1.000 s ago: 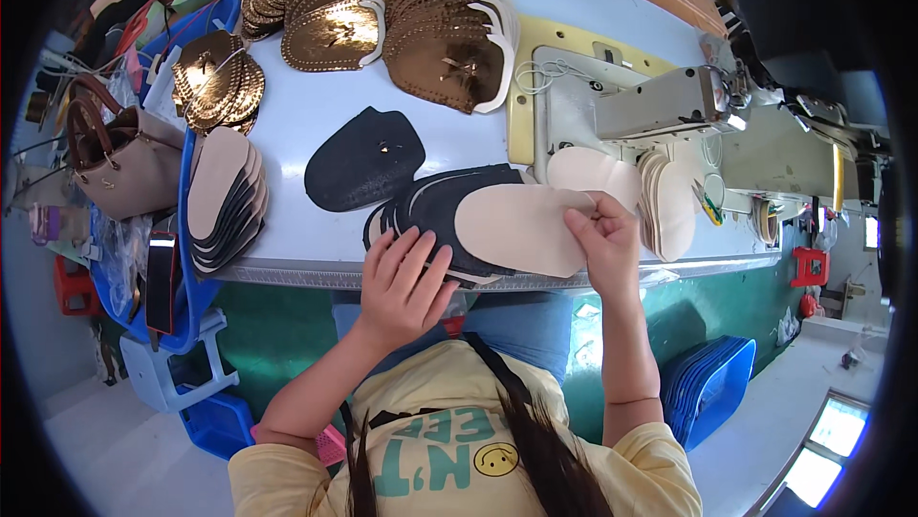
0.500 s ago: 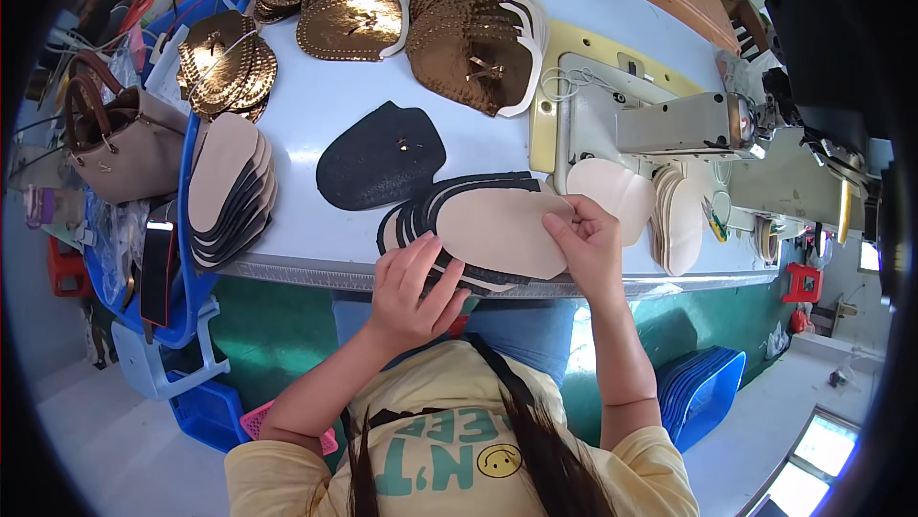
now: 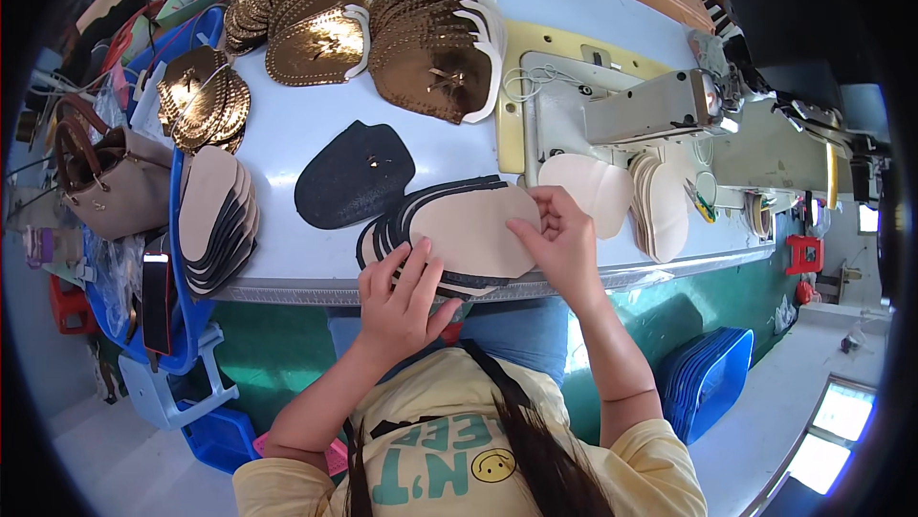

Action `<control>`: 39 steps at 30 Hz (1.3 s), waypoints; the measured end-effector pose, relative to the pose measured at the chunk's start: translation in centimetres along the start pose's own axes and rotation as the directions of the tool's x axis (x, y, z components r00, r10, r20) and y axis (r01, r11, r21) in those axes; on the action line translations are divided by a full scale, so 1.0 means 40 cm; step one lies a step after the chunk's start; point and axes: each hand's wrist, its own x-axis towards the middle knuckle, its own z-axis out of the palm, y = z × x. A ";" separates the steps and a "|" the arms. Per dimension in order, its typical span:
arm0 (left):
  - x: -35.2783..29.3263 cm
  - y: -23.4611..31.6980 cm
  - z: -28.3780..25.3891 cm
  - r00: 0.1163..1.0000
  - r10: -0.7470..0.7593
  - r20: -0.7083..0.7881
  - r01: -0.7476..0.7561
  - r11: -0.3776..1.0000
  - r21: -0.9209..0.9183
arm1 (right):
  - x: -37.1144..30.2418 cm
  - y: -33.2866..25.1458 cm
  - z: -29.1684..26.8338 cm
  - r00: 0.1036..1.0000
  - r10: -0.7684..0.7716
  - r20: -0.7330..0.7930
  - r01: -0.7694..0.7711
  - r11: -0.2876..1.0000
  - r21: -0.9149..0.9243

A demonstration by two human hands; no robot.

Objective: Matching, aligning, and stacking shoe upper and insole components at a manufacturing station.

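At the table's near edge lies a fanned stack of black-edged pieces (image 3: 382, 230), with a beige rounded piece (image 3: 469, 235) on top. My right hand (image 3: 562, 244) pinches this beige piece at its right end between thumb and fingers. Spread fingers of my left hand (image 3: 402, 302) rest on the stack's near left edge, closed around nothing. Just beyond the stack a single black leather-like piece (image 3: 354, 177) lies flat, with a small shiny spot on it. Pale rounded pieces (image 3: 585, 194) lie to the right of my right hand.
A sewing machine (image 3: 650, 110) stands at the right, near a stack of cream pieces (image 3: 658, 206) and small yellow-green snips (image 3: 706, 206). Gold stitched pieces (image 3: 435, 48) pile up at the back. Another beige-and-black stack (image 3: 215, 220) sits left, beside a blue tub (image 3: 196, 326) and a handbag (image 3: 120, 182).
The view has shifted a little, so the table things appear moved left. My right hand still pinches the beige piece, and my left fingers stay at the stack's edge.
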 end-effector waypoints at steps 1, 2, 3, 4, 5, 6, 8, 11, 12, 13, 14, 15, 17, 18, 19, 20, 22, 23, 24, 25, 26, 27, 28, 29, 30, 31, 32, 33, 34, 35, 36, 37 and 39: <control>0.009 0.006 -0.005 0.999 -0.004 0.049 -0.001 0.996 0.086 | -0.008 -0.020 0.008 0.971 -0.225 -0.085 0.182 0.919 -0.349; 0.017 0.009 -0.004 0.996 0.021 0.089 -0.037 0.983 0.178 | -0.015 -0.032 0.011 0.889 -0.449 -0.085 0.285 0.691 -0.664; 0.024 0.014 -0.009 0.996 0.030 0.087 -0.045 0.984 0.174 | -0.023 -0.029 0.010 0.887 -0.452 -0.094 0.281 0.690 -0.667; 0.038 0.019 -0.016 0.990 -0.008 0.139 -0.015 0.987 0.160 | -0.031 -0.024 0.003 0.795 -0.606 0.010 0.424 0.543 -0.725; 0.052 0.024 -0.022 0.981 -0.044 0.191 0.016 0.989 0.147 | -0.040 -0.016 -0.002 0.676 -0.726 0.128 0.538 0.367 -0.759; 0.066 0.022 -0.029 0.978 -0.033 0.205 0.001 0.988 0.153 | -0.051 -0.003 -0.003 0.688 -0.677 0.261 0.622 0.364 -0.694; 0.078 0.000 -0.045 0.978 -0.008 0.209 0.000 0.999 0.041 | -0.052 -0.005 -0.028 0.714 -0.657 0.241 0.616 0.427 -0.662; 0.092 -0.087 -0.075 0.991 -0.019 0.130 0.057 0.955 -0.291 | -0.020 0.009 -0.103 0.731 -0.681 0.051 0.524 0.512 -0.681; 0.097 -0.107 -0.084 0.995 -0.068 0.078 0.078 0.987 -0.142 | -0.007 0.010 -0.139 0.722 -0.691 -0.028 0.465 0.514 -0.721; 0.115 -0.128 -0.096 0.993 -0.101 0.068 0.105 0.993 -0.060 | 0.007 0.007 -0.168 0.723 -0.690 -0.030 0.460 0.514 -0.724; 0.125 -0.145 -0.108 0.984 -0.148 0.100 0.146 0.989 0.027 | 0.016 -0.002 -0.189 0.756 -0.652 -0.053 0.372 0.495 -0.785; 0.130 -0.159 -0.116 0.972 -0.197 0.128 0.183 0.976 0.116 | 0.021 -0.006 -0.201 0.786 -0.613 -0.080 0.282 0.470 -0.837; 0.116 -0.194 -0.117 0.967 -0.177 0.182 0.149 0.976 0.158 | 0.034 -0.007 -0.205 0.787 -0.615 -0.035 0.296 0.428 -0.854; 0.112 -0.205 -0.119 0.959 -0.157 0.237 0.113 0.975 0.190 | 0.040 -0.008 -0.205 0.789 -0.614 0.007 0.304 0.381 -0.873; 0.113 -0.204 -0.123 0.957 -0.167 0.236 0.121 0.973 0.199 | 0.045 -0.009 -0.211 0.789 -0.615 0.015 0.315 0.382 -0.869; 0.117 -0.203 -0.125 0.951 -0.135 0.277 0.057 0.960 0.274 | 0.051 -0.012 -0.217 0.839 -0.545 0.001 0.285 0.437 -0.853; 0.129 -0.202 -0.123 0.955 -0.070 0.289 -0.039 0.934 0.356 | 0.061 -0.011 -0.227 0.882 -0.472 -0.004 0.258 0.488 -0.834; 0.131 -0.211 -0.124 0.955 -0.076 0.288 -0.035 0.932 0.362 | 0.066 -0.005 -0.230 0.862 -0.506 0.016 0.281 0.451 -0.847; 0.131 -0.224 -0.126 0.963 -0.134 0.235 0.076 0.968 0.241 | 0.070 -0.002 -0.231 0.841 -0.540 0.037 0.302 0.412 -0.859; 0.140 -0.228 -0.130 0.962 -0.193 0.192 0.175 0.979 0.107 | 0.073 0.001 -0.229 0.841 -0.539 0.036 0.303 0.415 -0.858; 0.152 -0.218 -0.134 0.973 -0.219 0.076 0.214 0.974 0.077 | 0.076 0.002 -0.228 0.803 -0.595 0.041 0.343 0.405 -0.848; 0.166 -0.195 -0.142 0.973 -0.219 0.077 0.213 0.974 0.077 | 0.076 0.003 -0.226 0.761 -0.648 0.043 0.381 0.391 -0.838; 0.184 -0.166 -0.140 0.988 -0.148 -0.054 0.151 0.987 0.061 | 0.072 0.012 -0.224 0.764 -0.644 0.038 0.371 0.390 -0.843; 0.192 -0.135 -0.138 0.979 -0.083 -0.188 0.096 0.993 0.064 | 0.071 0.018 -0.216 0.779 -0.627 -0.018 0.329 0.434 -0.839; 0.185 -0.107 -0.121 0.981 -0.064 -0.184 0.059 0.998 -0.030 | 0.067 0.021 -0.211 0.791 -0.607 -0.075 0.286 0.476 -0.832; 0.171 -0.080 -0.099 0.991 0.009 -0.136 -0.013 1.000 -0.028 | 0.061 0.017 -0.206 0.792 -0.607 -0.061 0.298 0.472 -0.830; 0.157 -0.048 -0.083 0.999 0.052 -0.007 -0.052 0.999 -0.010 | 0.043 0.004 -0.207 0.816 -0.572 -0.080 0.215 0.430 -0.877; 0.140 -0.026 -0.070 0.985 0.073 0.159 -0.071 0.997 -0.016 | 0.031 -0.004 -0.208 0.837 -0.538 -0.102 0.133 0.381 -0.915; 0.121 -0.021 -0.051 0.974 0.082 0.210 -0.084 0.996 -0.001 | 0.023 -0.004 -0.214 0.839 -0.536 -0.100 0.132 0.378 -0.916; 0.109 -0.017 -0.040 0.961 0.089 0.260 -0.097 0.995 0.015 | 0.016 -0.003 -0.226 0.850 -0.524 -0.057 0.138 0.326 -0.935; 0.101 -0.013 -0.042 0.962 0.085 0.261 -0.092 0.996 0.014 | 0.010 -0.002 -0.233 0.861 -0.509 -0.014 0.146 0.273 -0.951; 0.098 -0.008 -0.048 0.971 0.056 0.234 -0.057 0.998 -0.004 | 0.000 -0.007 -0.232 0.864 -0.504 -0.011 0.147 0.272 -0.951; 0.074 -0.008 -0.043 0.977 0.020 0.211 -0.015 1.000 -0.024 | -0.018 -0.019 -0.230 0.910 -0.358 -0.208 0.201 0.822 -0.533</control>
